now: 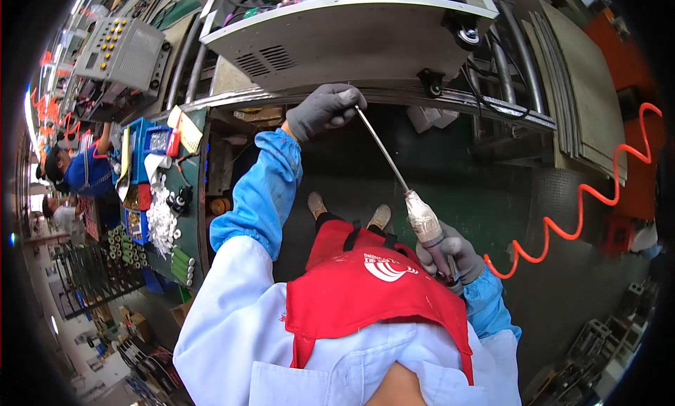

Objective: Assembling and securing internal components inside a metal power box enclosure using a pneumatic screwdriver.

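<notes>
A pneumatic screwdriver (pixel 425 219) with a silvery taped body and a long thin bit (pixel 383 151) slants up and left in front of me. My right hand (pixel 453 255), in a grey glove, is wrapped round its handle. At the bit's far end my left hand (pixel 325 110), also gloved in grey, is closed with its fingertips against the tip. Whatever small thing those fingers may pinch is hidden. Just beyond the left hand stands a grey metal cabinet (pixel 344 47) with vent slots and black casters, its open top showing wiring and parts.
The cabinet rests by a metal rail (pixel 492 114). A coiled orange air hose (pixel 580 195) hangs at right, near stacked boards (pixel 573 89). On the left, a green bench (pixel 199 142) carries blue bins (pixel 138 135) and white plastic parts (pixel 163 219). Further left is a person in blue (pixel 90 170).
</notes>
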Tool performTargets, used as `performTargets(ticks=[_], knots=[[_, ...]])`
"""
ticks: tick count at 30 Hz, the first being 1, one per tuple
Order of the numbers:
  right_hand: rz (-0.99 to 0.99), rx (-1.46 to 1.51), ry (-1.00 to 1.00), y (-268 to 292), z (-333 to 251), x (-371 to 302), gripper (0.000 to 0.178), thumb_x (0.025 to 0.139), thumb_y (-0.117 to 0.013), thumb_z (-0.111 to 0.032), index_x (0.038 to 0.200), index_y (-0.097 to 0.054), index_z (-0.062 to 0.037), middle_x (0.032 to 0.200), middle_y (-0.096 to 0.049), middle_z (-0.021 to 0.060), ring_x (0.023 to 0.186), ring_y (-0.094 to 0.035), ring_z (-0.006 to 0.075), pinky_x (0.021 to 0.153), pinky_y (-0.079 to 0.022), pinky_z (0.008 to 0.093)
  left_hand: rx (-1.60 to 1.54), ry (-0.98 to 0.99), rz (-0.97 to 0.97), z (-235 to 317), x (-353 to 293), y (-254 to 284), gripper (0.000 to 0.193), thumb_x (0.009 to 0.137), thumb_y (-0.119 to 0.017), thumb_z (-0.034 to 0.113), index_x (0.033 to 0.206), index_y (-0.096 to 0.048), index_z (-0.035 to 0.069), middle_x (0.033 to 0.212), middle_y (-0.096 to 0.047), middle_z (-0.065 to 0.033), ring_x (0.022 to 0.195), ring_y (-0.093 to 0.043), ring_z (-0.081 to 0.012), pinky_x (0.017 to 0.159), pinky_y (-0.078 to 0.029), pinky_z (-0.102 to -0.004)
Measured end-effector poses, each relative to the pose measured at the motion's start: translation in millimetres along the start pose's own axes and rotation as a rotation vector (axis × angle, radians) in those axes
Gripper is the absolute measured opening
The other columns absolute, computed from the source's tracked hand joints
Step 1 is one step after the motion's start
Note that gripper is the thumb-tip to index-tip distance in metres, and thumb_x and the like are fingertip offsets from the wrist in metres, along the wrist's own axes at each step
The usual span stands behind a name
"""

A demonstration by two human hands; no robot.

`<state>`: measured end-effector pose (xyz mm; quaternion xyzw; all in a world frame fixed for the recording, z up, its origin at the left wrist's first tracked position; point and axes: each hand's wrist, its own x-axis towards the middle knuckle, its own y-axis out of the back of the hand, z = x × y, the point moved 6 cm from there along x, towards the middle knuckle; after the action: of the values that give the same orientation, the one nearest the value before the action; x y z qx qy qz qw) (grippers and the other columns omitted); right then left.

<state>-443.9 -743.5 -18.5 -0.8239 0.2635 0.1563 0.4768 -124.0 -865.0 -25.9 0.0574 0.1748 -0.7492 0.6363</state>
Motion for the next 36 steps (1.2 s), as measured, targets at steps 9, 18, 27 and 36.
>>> performTargets(ticks=[9, 18, 27, 36], knots=[[0.406, -0.283, 0.290, 47, -2, 5, 0.074, 0.069, -0.068, -0.021, 0.136, -0.041, -0.0038, 0.077, -0.058, 0.0045, 0.055, -0.057, 0.0120, 0.049, -0.047, 0.0248, -0.261, 0.195, 0.249, -69, 87, -65, 0.045, 0.095, -0.053, 0.057, 0.093, -0.053, 0.013, 0.064, -0.035, 0.0043, 0.051, -0.034, -0.0073, 0.043, -0.024, -0.0216], [0.595, -0.220, 0.407, 124, -12, 28, 0.071, 0.075, -0.064, -0.014, 0.141, -0.038, -0.0055, 0.078, -0.056, 0.0037, 0.056, -0.056, 0.0109, 0.050, -0.047, 0.0256, -0.398, 0.323, 0.381, -127, 209, -91, 0.036, 0.085, -0.073, 0.046, 0.086, -0.049, 0.019, 0.065, -0.043, 0.0019, 0.051, -0.042, -0.0087, 0.041, -0.030, -0.0204], [0.580, -0.320, 0.471, 169, -42, 61, 0.074, 0.074, -0.068, -0.017, 0.140, -0.039, -0.0023, 0.091, -0.057, 0.0059, 0.067, -0.057, 0.0111, 0.061, -0.049, 0.0270, -0.607, 0.237, 0.315, -131, 233, -100, 0.028, 0.090, -0.064, 0.041, 0.082, -0.047, 0.020, 0.061, -0.039, 0.0044, 0.046, -0.035, -0.0075, 0.038, -0.021, -0.0222], [0.528, -0.311, 0.445, 178, -51, 74, 0.079, 0.073, -0.073, -0.023, 0.140, -0.038, 0.0031, 0.103, -0.059, 0.0079, 0.085, -0.058, 0.0128, 0.076, -0.050, 0.0300, -0.620, 0.200, 0.250, -120, 227, -105, 0.027, 0.093, -0.060, 0.042, 0.083, -0.046, 0.021, 0.060, -0.034, 0.0055, 0.045, -0.030, -0.0065, 0.037, -0.018, -0.0205]])
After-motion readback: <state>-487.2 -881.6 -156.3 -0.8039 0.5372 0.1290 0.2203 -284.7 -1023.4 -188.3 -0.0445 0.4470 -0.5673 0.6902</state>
